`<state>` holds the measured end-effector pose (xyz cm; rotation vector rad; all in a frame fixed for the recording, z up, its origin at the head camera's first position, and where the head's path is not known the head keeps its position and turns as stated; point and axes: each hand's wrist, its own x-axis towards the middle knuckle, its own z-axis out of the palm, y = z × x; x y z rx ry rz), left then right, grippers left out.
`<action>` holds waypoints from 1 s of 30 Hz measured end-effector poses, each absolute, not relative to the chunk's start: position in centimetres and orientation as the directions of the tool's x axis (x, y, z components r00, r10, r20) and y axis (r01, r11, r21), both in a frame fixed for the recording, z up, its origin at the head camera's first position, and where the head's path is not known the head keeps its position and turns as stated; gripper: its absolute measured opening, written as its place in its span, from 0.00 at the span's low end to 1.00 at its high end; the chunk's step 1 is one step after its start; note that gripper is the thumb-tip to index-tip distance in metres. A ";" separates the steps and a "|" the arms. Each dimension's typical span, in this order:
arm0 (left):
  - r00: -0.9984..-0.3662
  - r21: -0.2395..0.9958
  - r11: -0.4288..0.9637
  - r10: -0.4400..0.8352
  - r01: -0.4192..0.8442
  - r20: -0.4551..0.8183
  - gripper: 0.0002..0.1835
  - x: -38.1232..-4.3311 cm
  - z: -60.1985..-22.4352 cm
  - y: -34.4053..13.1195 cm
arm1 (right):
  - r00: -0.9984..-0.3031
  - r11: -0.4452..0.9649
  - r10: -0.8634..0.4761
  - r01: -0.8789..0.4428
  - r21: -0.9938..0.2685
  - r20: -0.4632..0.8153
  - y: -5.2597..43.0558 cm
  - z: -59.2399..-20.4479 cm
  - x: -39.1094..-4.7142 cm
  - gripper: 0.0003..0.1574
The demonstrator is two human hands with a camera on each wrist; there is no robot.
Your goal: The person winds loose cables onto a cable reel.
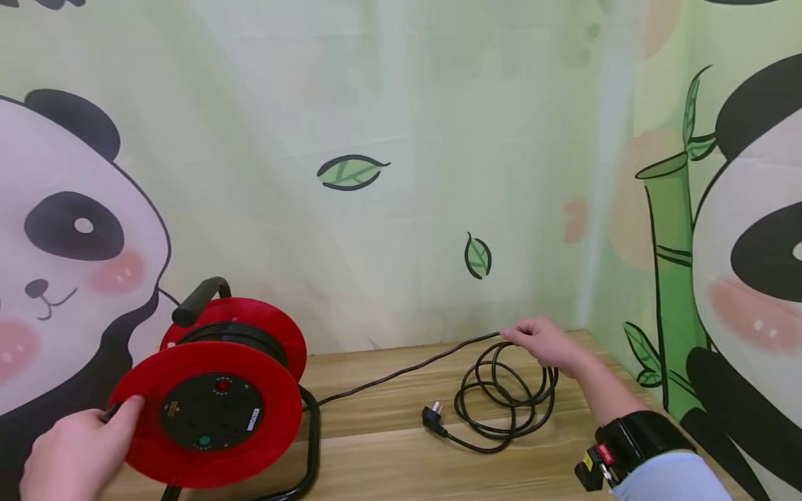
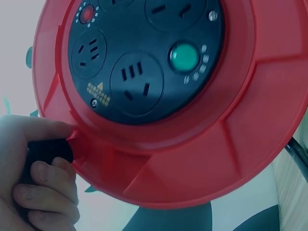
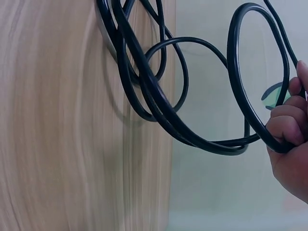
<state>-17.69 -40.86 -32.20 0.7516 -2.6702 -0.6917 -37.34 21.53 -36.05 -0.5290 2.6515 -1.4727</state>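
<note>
A red cable reel with a black socket panel stands at the left of the table. My left hand grips the black crank knob on the reel's face; in the left wrist view the fingers are curled round it. My right hand holds the black cable, which runs taut-looking from the reel to the fingers. Below that hand lie loose loops of the same cable, ending in a black plug with its prongs pointing up. In the right wrist view, several loops hang from the hand.
A wooden table carries everything. Behind it hangs a pale green curtain printed with pandas and leaves. The reel has a black carrying handle on top and a black tube stand under it.
</note>
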 end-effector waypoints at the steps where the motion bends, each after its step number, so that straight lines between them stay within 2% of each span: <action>1: -0.817 0.523 0.746 -0.556 -0.412 0.151 0.33 -17.8 -32.2 -40.7 | -0.940 0.482 -0.324 -0.262 -0.836 0.108 21.4 -36.1 -37.3 0.24; 9: -0.734 0.575 0.737 -0.601 -0.357 0.315 0.38 -18.0 -31.7 -38.7 | -0.924 0.481 -0.357 -0.306 -0.822 0.135 20.2 -36.4 -37.3 0.25; 15: -0.676 0.674 0.690 -0.631 -0.264 0.380 0.39 -17.9 -31.7 -37.1 | -0.918 0.479 -0.375 -0.312 -0.820 0.130 19.3 -36.4 -37.2 0.23; 21: -0.675 0.686 0.707 -0.593 -0.173 0.440 0.34 -18.1 -31.6 -36.3 | -0.906 0.480 -0.403 -0.331 -0.813 0.131 18.2 -36.4 -37.2 0.22; 30: -0.671 0.667 0.730 -0.570 -0.148 0.474 0.33 -18.5 -31.7 -34.7 | -0.893 0.510 -0.421 -0.376 -0.774 0.156 16.7 -36.4 -36.9 0.23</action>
